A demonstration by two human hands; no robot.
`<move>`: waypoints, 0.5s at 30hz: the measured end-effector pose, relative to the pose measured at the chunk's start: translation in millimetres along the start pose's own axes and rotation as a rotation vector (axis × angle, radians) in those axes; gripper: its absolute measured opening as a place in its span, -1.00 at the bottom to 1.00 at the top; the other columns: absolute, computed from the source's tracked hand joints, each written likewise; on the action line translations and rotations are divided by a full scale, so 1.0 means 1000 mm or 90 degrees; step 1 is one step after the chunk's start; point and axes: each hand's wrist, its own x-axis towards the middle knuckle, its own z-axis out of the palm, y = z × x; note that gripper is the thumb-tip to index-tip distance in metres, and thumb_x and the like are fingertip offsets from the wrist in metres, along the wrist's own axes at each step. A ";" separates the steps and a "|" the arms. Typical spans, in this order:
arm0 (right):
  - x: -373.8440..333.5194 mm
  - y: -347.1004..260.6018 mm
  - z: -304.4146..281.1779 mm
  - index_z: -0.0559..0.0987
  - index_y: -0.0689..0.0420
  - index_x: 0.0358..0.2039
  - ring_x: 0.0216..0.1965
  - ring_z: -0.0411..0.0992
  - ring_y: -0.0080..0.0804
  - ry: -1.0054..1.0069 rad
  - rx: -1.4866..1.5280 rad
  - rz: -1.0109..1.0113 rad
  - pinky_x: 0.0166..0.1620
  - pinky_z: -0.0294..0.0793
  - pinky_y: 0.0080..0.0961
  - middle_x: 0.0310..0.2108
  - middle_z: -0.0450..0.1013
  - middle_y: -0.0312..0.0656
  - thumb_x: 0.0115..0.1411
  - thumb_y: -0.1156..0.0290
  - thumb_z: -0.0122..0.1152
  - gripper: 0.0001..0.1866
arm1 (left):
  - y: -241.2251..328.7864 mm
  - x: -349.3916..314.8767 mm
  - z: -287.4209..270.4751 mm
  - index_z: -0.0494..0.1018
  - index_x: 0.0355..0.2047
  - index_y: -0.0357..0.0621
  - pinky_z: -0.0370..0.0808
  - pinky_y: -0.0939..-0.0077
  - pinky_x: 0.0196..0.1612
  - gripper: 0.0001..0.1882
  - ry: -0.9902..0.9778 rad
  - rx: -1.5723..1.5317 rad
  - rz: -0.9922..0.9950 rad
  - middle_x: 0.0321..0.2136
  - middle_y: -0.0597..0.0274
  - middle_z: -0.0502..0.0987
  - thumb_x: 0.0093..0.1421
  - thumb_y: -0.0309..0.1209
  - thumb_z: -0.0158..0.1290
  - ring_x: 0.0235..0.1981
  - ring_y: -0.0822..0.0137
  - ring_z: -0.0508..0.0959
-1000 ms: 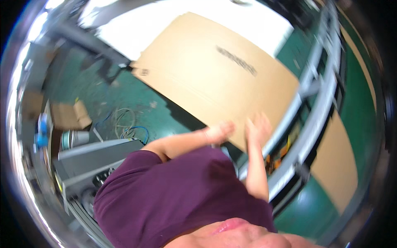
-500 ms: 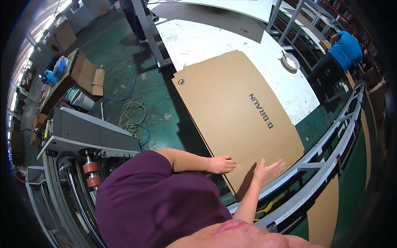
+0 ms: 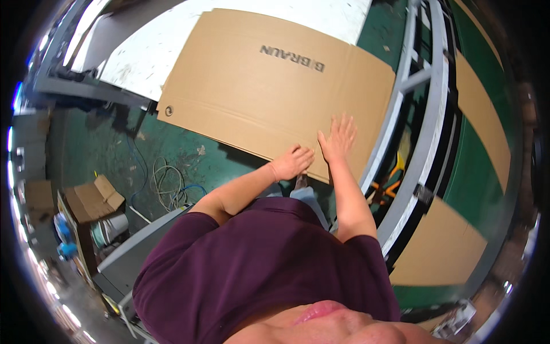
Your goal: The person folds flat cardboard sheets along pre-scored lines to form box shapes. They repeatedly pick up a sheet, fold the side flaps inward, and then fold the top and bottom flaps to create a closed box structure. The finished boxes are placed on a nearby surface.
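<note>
A flat brown cardboard sheet [image 3: 246,74] with dark print lies on a white table [image 3: 143,63], seemingly with more sheets beneath it, since its near edge looks layered. My left hand [image 3: 293,162] rests on the near edge, its fingers loosely bent over the cardboard; what its thumb does is unclear. Farther right, my right hand [image 3: 339,137] lies palm down on the sheet, fingers spread and pointing away from me. Neither hand is lifting the cardboard.
Along the right runs a grey metal rail frame [image 3: 421,114], beside a green conveyor surface [image 3: 447,189] carrying brown cardboard pieces [image 3: 441,246]. An orange-handled tool [image 3: 395,172] lies by the rail. Coiled hose [image 3: 167,186] and an opened carton [image 3: 94,198] are at left.
My view has turned, so the sheet appears swung round and higher in the picture. My right hand, tilted and blurred before, now lies flat on the cardboard. My left hand stays at its near edge.
</note>
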 end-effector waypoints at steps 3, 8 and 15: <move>-0.010 -0.002 0.000 0.23 0.03 0.27 0.40 -0.24 -0.02 0.032 0.029 0.013 0.37 -0.35 0.02 0.38 -0.09 -0.06 0.09 -0.04 0.14 -0.23 | 0.002 0.001 -0.007 0.38 0.02 -0.20 0.22 0.15 0.14 -0.45 -0.015 0.003 0.000 0.09 0.08 0.36 0.09 -0.12 0.05 0.12 0.16 0.32; -0.048 0.015 0.021 0.23 0.13 0.25 0.39 -0.20 0.00 0.090 0.096 -0.033 0.36 -0.26 0.00 0.36 -0.07 0.00 0.09 0.05 0.17 -0.23 | 0.005 0.012 -0.017 0.39 -0.03 -0.17 0.26 0.17 0.10 -0.50 0.029 -0.031 -0.001 0.07 0.11 0.39 0.05 -0.18 0.12 0.09 0.17 0.35; -0.185 0.214 -0.072 0.30 0.27 0.14 0.31 0.00 0.08 0.412 0.113 0.410 0.27 -0.02 0.00 0.26 0.11 0.09 0.01 0.41 0.25 -0.34 | 0.016 0.007 -0.016 0.36 0.00 -0.14 0.23 0.12 0.14 -0.38 -0.021 0.036 -0.042 0.08 0.12 0.37 -0.09 -0.24 0.25 0.11 0.13 0.34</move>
